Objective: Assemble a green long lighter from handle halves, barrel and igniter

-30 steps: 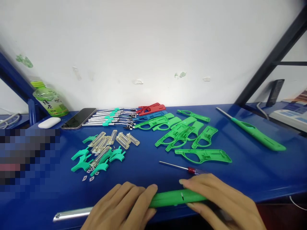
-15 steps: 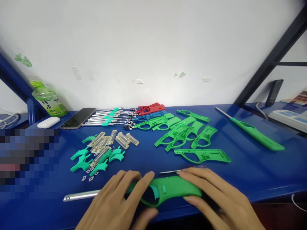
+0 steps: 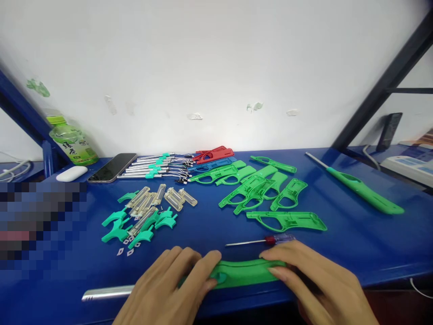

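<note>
green lighter rolled edgeward, screwdriver handle uncovered

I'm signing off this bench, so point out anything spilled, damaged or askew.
The white wall looks marred: ragged pale patches and green scraps cling to it, perhaps peeling residue. No spill shows on the blue table; the held green lighter shows no clear damage. Pixelation hides the left part.

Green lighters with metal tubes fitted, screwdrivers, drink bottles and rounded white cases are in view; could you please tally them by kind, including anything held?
Green lighters: 2 (one held, one lying at right)
Screwdriver: 1
Drink bottle: 1
White case: 1
Total: 5
</note>
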`<state>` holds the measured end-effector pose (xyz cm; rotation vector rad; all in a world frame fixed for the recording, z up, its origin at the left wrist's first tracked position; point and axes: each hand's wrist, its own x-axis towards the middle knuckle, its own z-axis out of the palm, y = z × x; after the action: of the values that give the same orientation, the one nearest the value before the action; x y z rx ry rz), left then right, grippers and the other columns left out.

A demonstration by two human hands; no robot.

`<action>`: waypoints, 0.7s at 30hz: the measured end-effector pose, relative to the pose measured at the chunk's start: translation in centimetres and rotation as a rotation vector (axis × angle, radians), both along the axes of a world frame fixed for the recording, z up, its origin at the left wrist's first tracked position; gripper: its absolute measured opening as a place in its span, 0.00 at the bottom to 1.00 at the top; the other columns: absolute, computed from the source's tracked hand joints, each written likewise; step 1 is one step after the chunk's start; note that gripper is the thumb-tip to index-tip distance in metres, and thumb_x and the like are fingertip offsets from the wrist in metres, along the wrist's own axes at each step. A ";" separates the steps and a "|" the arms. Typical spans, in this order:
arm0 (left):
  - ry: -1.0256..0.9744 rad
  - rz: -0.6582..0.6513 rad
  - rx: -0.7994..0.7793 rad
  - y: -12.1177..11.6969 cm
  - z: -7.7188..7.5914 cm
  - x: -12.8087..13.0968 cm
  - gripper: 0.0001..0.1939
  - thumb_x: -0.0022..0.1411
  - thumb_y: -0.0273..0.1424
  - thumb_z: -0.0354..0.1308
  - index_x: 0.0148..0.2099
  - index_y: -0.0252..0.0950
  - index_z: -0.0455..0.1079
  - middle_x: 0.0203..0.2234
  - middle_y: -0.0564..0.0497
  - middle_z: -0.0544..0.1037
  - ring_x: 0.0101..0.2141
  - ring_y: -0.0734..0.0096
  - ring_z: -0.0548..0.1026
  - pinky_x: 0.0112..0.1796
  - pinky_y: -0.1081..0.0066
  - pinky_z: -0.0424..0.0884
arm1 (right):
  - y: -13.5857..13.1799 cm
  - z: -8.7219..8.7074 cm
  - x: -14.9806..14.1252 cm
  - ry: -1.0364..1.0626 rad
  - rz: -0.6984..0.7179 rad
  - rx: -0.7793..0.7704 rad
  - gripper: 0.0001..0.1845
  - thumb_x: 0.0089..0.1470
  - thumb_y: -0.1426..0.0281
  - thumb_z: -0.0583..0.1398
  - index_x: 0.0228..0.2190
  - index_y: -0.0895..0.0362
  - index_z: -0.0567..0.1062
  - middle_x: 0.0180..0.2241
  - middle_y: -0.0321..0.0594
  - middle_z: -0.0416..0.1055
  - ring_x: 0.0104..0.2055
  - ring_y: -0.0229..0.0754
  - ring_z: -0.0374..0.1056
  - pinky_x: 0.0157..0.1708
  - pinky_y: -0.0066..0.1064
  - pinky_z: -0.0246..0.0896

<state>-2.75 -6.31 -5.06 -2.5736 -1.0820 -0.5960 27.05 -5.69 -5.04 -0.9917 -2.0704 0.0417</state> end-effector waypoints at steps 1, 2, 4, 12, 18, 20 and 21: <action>0.003 0.002 -0.018 0.1 0.2 0.1 0.20 0.82 0.33 0.43 0.68 0.41 0.67 0.45 0.50 0.84 0.40 0.66 0.83 0.43 0.70 0.81 | 0.0 -0.1 0.0 -0.011 -0.016 0.006 0.08 0.72 0.67 0.59 0.48 0.49 0.79 0.42 0.33 0.82 0.43 0.33 0.81 0.47 0.16 0.74; 0.003 0.011 -0.026 0.3 0.4 0.2 0.20 0.81 0.33 0.43 0.67 0.41 0.68 0.45 0.49 0.83 0.40 0.66 0.83 0.42 0.70 0.82 | 0.0 -0.2 -0.1 -0.021 -0.032 0.009 0.10 0.72 0.68 0.59 0.50 0.50 0.79 0.44 0.34 0.82 0.45 0.34 0.81 0.49 0.17 0.74; -0.001 0.045 -0.010 0.6 0.7 0.4 0.20 0.81 0.33 0.43 0.66 0.40 0.69 0.46 0.48 0.83 0.41 0.65 0.82 0.42 0.69 0.82 | 0.0 -0.4 -0.1 -0.021 -0.062 0.006 0.13 0.70 0.69 0.60 0.53 0.50 0.79 0.48 0.37 0.81 0.47 0.36 0.81 0.50 0.18 0.75; -0.091 0.110 0.099 2.4 1.5 -2.1 0.16 0.81 0.33 0.46 0.61 0.42 0.72 0.47 0.51 0.80 0.48 0.64 0.78 0.52 0.66 0.71 | -0.3 -0.1 1.6 0.047 -0.180 0.039 0.08 0.68 0.68 0.62 0.46 0.50 0.82 0.43 0.37 0.80 0.46 0.38 0.80 0.49 0.21 0.76; -0.077 0.180 -0.143 7.7 4.8 -6.8 0.20 0.80 0.41 0.45 0.49 0.45 0.79 0.41 0.49 0.80 0.41 0.58 0.73 0.40 0.63 0.69 | 0.7 -0.3 2.9 -0.081 -0.210 -0.011 0.13 0.71 0.62 0.59 0.51 0.45 0.82 0.47 0.39 0.77 0.42 0.39 0.81 0.39 0.25 0.79; -0.030 0.167 -0.218 9.4 5.7 -7.7 0.22 0.79 0.40 0.45 0.46 0.44 0.81 0.40 0.47 0.80 0.41 0.58 0.74 0.41 0.62 0.69 | 0.9 -0.8 3.0 -0.088 -0.228 -0.023 0.14 0.72 0.61 0.58 0.52 0.45 0.82 0.48 0.40 0.76 0.43 0.40 0.81 0.39 0.26 0.79; -0.009 0.157 -0.254 10.2 6.1 -8.0 0.22 0.79 0.39 0.45 0.45 0.43 0.81 0.40 0.47 0.81 0.41 0.59 0.75 0.42 0.62 0.70 | 1.0 -1.1 3.1 -0.090 -0.237 -0.020 0.15 0.72 0.60 0.58 0.52 0.45 0.82 0.48 0.40 0.76 0.44 0.40 0.81 0.40 0.27 0.78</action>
<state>-10.79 3.87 1.01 -2.6621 -1.4296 -0.4574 30.13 -4.71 -6.15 -1.2652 -2.0222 -0.1064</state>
